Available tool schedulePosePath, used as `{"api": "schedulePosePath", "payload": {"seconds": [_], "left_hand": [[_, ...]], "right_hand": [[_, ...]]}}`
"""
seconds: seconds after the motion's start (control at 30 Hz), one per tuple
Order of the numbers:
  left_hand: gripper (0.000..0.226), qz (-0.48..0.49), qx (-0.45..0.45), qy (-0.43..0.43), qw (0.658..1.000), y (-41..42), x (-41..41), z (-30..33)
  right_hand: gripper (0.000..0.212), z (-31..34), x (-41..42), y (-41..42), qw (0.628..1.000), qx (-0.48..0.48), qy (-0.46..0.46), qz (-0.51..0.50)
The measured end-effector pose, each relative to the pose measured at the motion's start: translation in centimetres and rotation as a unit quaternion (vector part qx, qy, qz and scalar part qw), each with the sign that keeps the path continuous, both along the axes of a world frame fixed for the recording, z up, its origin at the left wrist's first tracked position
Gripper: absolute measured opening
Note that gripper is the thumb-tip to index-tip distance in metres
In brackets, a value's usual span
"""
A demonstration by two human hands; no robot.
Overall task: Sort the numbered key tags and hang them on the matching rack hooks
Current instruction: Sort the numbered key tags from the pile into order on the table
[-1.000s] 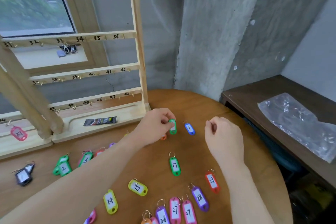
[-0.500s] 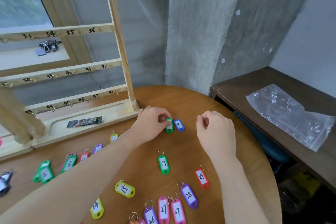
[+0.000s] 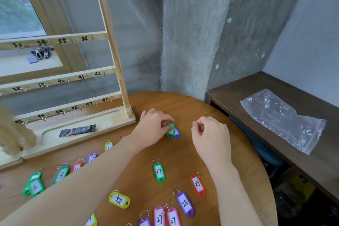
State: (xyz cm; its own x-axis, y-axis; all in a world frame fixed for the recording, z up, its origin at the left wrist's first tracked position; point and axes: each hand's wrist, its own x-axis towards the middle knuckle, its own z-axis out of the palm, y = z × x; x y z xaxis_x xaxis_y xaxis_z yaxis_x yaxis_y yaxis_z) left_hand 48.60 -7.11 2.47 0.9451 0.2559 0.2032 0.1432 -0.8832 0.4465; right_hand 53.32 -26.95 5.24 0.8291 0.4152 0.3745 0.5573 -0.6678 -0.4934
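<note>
Head view: left hand fingers pinch a green tag on the counter, blue tag touching it beside them; both could lift together. Right hand curled, holding nothing.

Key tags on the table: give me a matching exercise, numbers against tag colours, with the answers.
Tags:
1. tag 17
2. tag 29
3. tag 28
4. tag 15

Colours:
A. purple
B. yellow
C. green
D. red

Pairs: 1-C, 2-D, 3-A, 4-B
</note>
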Motion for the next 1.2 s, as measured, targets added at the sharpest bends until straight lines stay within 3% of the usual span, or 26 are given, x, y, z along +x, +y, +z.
{"api": "schedulePosePath", "payload": {"seconds": [0.3,0.57,0.93,1.0,1.1,1.2], "left_hand": [[0.019,0.056,0.039,-0.056,0.996,2.5,-4.9,2.3],[0.014,0.198,0.047,-0.069,0.977,7.3,-22.8,4.7],[0.024,0.443,-0.009,-0.062,0.895,7.8,-52.9,0.9],[0.033,0.478,-0.013,-0.096,0.873,7.5,-56.4,-0.6],[0.021,0.529,0.042,-0.083,0.843,6.3,-59.7,-1.9],[0.034,0.564,0.061,-0.093,0.818,5.3,-61.0,-3.0]], "right_hand": [[0.022,0.3,-1.6,1.2,0.999,0.007,0.018,0.040],[0.026,2.8,-10.1,6.4,0.984,-0.049,0.039,0.167],[0.027,4.1,-26.7,13.4,0.934,-0.102,0.014,0.343],[0.027,4.0,-29.9,14.6,0.921,-0.109,0.016,0.374],[0.028,3.2,-34.4,16.4,0.896,-0.128,0.052,0.422],[0.021,2.1,-38.5,17.8,0.869,-0.147,0.104,0.461]]}}
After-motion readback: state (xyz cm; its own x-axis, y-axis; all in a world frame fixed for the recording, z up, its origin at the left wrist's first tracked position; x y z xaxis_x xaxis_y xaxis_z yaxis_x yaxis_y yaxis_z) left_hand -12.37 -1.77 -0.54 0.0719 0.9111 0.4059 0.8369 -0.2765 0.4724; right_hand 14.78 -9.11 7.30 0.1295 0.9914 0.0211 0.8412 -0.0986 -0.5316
